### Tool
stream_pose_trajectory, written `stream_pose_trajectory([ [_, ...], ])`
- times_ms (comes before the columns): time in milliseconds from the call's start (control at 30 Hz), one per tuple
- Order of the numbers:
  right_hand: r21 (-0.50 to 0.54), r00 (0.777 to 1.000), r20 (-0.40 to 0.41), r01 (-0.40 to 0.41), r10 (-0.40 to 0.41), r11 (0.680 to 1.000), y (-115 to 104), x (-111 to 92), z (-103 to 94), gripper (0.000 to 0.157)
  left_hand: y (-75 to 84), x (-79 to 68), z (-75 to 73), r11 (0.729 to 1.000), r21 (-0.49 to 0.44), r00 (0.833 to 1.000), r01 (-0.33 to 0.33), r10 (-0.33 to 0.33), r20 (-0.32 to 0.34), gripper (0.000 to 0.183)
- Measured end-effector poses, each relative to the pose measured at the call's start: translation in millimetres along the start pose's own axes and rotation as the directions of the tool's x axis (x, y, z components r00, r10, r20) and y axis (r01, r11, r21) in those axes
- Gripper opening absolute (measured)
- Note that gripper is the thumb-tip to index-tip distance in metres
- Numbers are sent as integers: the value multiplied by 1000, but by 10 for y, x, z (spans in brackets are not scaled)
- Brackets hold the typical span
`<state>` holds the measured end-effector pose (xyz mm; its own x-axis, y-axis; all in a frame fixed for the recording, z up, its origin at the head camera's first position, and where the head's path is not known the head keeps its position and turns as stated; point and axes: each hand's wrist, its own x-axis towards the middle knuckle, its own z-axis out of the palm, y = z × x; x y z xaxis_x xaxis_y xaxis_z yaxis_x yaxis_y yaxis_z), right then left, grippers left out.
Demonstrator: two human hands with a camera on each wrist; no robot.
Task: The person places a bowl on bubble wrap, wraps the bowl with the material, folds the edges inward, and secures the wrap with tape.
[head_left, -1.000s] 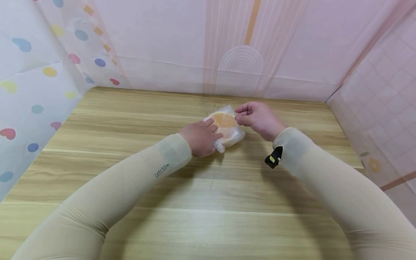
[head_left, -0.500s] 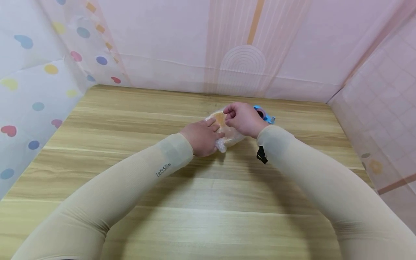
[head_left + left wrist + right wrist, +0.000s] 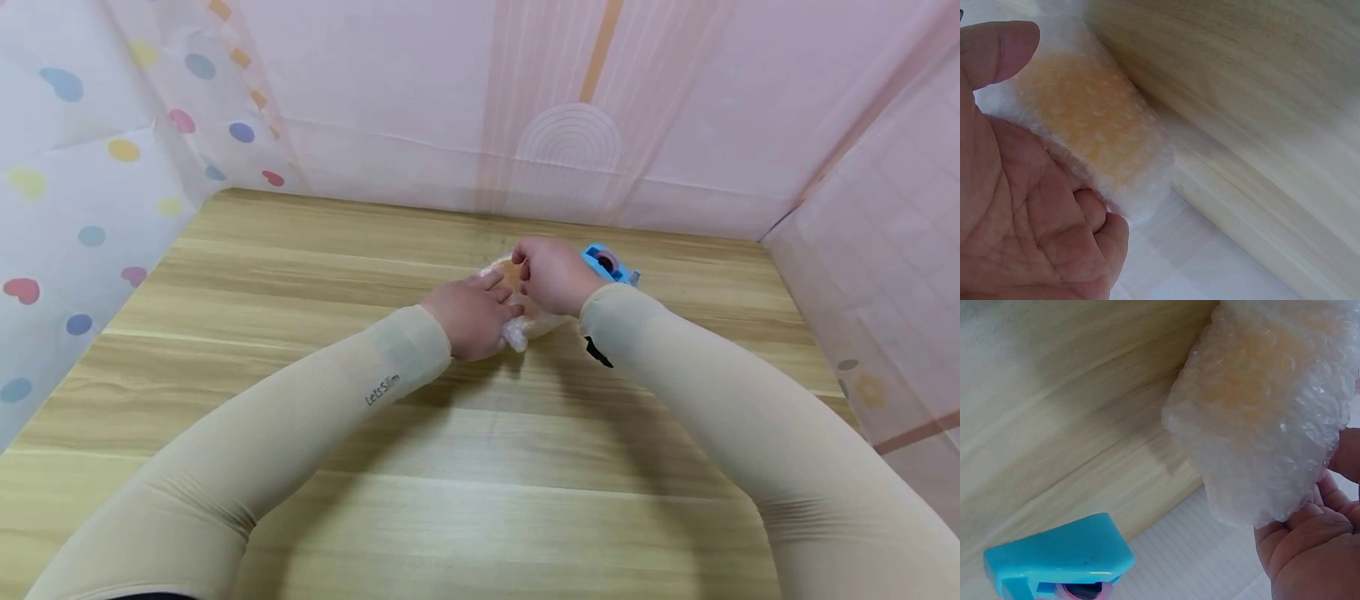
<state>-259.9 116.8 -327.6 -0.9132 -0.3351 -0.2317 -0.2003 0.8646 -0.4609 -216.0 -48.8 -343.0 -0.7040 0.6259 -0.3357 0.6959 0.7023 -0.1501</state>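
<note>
A bubble-wrapped package (image 3: pixel 515 335) with an orange-yellow thing inside lies on the wooden table (image 3: pixel 480 442). My left hand (image 3: pixel 471 317) rests on its left side with fingers spread; in the left wrist view the thumb and palm lie along the bubble wrap (image 3: pixel 1091 119). Over the package's upper right side is my right hand (image 3: pixel 557 275), fingers curled and fingertips down at the wrap. The right wrist view shows these fingers against the edge of the wrapped package (image 3: pixel 1241 425); whether they pinch anything is hidden. Just behind the right wrist sits a blue tape dispenser (image 3: pixel 594 253).
A patterned cloth backdrop (image 3: pixel 390 158) rises along the table's back edge, with more cloth at left (image 3: pixel 90 200) and right (image 3: pixel 885 275). The dispenser, with a pink roll core, stands near the back edge.
My right hand has moved left from the package's right edge to over it, uncovering the blue tape dispenser behind the wrist. The left hand keeps its place on the package.
</note>
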Motion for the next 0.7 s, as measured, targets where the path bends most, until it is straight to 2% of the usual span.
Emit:
stream_pose_trajectory([
  [167,-36,999,29,-26,27,999,14,-1,-13,30,23,26,-14,1000,-10,1000,1,-1,-8,62],
  [400,-48,999,43,-24,26,999,23,-46,-23,33,66,32,-41,1000,-6,1000,3,-3,-20,62],
  [700,-122,997,57,-39,47,992,14,-57,-6,48,96,33,-71,1000,-2,1000,4,-4,-19,61],
])
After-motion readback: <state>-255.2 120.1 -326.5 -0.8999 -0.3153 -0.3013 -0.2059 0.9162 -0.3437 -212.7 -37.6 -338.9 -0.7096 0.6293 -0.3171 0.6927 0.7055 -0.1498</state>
